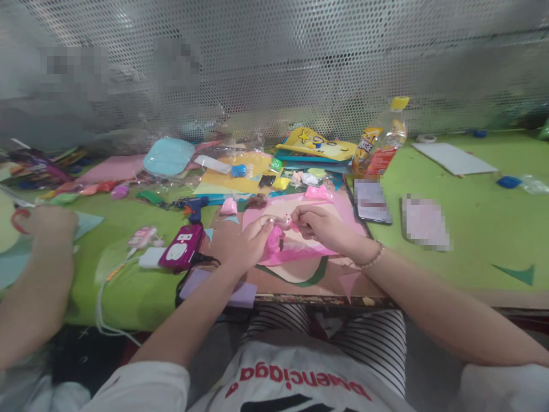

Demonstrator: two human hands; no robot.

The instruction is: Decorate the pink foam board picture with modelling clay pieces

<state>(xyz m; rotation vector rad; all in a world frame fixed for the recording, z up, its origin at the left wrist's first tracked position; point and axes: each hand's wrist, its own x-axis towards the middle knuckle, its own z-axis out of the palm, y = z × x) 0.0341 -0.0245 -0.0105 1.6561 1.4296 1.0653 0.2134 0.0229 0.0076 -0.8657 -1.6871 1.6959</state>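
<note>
My left hand [254, 243] is closed in a pinch on a small piece of pink modelling clay, partly in clear plastic and partly hidden by the fingers. Close to its right, my right hand [316, 226] is curled with thumb and fingers pressed together beside the same piece; a bit of pink shows at the fingertips. Below the fingers hangs or lies a bright pink wrapper [274, 243]; which, I cannot tell. Under both hands lies a pink sheet [338, 214]. Wrapped lumps of pink clay [318, 193] and light pink clay [229, 206] sit just beyond.
At the left, a co-worker's hand [47, 226] holds red-handled scissors [19, 220]. A purple device [182, 246] with cables, a glue gun [195, 209] and several colored clay packets lie nearby. A bottle [381, 143] stands behind a phone [372, 201]. A perforated metal panel [274, 63] rises behind.
</note>
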